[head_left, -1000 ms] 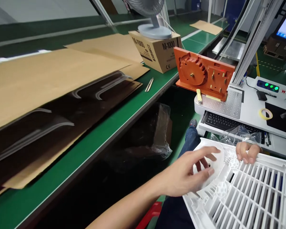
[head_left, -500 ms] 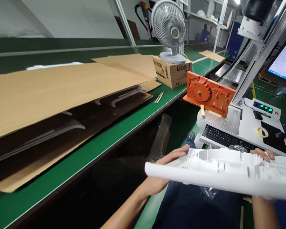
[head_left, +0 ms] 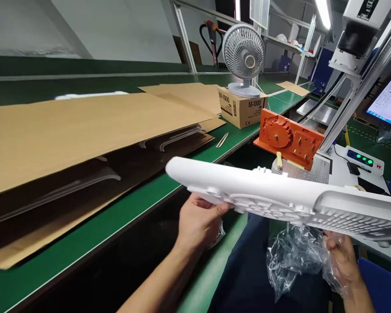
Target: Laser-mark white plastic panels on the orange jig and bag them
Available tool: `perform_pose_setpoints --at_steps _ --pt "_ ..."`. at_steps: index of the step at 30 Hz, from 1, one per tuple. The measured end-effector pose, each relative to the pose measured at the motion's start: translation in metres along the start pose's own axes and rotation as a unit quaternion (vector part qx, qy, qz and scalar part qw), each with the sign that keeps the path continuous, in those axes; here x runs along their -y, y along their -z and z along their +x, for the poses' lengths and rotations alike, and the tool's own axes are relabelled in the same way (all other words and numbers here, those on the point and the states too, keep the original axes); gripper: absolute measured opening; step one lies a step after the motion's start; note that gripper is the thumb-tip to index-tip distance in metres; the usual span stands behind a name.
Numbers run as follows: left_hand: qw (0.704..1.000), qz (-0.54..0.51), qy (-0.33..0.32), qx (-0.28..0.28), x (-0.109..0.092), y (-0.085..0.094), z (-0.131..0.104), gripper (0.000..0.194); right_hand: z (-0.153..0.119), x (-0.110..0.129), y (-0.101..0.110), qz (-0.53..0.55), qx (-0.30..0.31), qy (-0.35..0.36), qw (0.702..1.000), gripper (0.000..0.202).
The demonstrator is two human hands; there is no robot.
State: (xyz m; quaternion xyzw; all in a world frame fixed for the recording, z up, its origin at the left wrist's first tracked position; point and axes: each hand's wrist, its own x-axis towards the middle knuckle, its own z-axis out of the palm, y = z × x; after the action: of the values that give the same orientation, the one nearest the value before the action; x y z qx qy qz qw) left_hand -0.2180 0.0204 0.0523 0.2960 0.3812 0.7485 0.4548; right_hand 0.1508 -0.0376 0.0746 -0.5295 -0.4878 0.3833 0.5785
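A long white plastic part (head_left: 247, 182) hangs in the air across the lower right, its ribbed and grated underside towards me. My left hand (head_left: 200, 217) grips its lower edge near the left end, thumb against the underside. Beneath the right portion, my right hand (head_left: 343, 256) has its fingers closed round crumpled clear plastic film (head_left: 293, 256); its fingertips reach up to the part, and whether they grip it is hidden. A bit more film shows beside my left wrist.
Cardboard sheets (head_left: 84, 130) lie on the green bench (head_left: 143, 211) at left. A fan (head_left: 244, 56) stands on a box (head_left: 244, 111). Beyond the part, an orange fixture (head_left: 288, 139) stands on a perforated plate (head_left: 319, 169), under a machine head (head_left: 355, 43). A monitor (head_left: 387, 100) is at right.
The white part has tilted so its underside shows, and its left end has moved up and left. My left hand now grips from below. More film shows at my right hand.
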Motion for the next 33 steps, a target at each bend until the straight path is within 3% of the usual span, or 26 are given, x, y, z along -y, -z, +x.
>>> perform_pose_setpoints --at_steps 5,8,10,16,20,25,29,33 --pt "1.0 0.007 0.007 -0.013 -0.025 0.008 0.038 0.072 0.012 0.009 0.047 -0.081 -0.071 -0.009 0.994 0.058" --pt "1.0 0.018 0.012 -0.004 -0.03 0.006 0.056 0.068 0.02 0.016 0.054 -0.145 -0.117 -0.006 0.982 0.084" --pt "1.0 0.019 0.013 0.002 -0.03 0.001 0.067 0.065 0.028 0.024 0.047 -0.213 -0.158 -0.003 0.964 0.091" --pt "0.997 0.062 -0.008 0.037 -0.021 -0.006 0.111 0.071 0.07 0.043 0.011 -0.364 -0.218 0.049 0.904 0.073" --pt "0.984 0.145 -0.065 0.079 -0.003 -0.009 0.17 0.073 0.105 0.036 -0.013 -0.351 -0.202 0.033 0.914 0.075" --pt "0.935 0.322 -0.1 0.108 0.025 -0.025 0.269 0.076 0.155 0.027 -0.049 -0.356 -0.197 0.066 0.911 0.074" --pt "0.943 0.295 -0.096 0.122 0.048 -0.046 0.332 0.089 0.201 0.033 -0.067 -0.359 -0.175 0.087 0.913 0.075" --pt "0.959 0.248 -0.072 0.118 0.066 -0.061 0.368 0.092 0.246 0.028 -0.069 -0.347 -0.145 0.101 0.921 0.073"
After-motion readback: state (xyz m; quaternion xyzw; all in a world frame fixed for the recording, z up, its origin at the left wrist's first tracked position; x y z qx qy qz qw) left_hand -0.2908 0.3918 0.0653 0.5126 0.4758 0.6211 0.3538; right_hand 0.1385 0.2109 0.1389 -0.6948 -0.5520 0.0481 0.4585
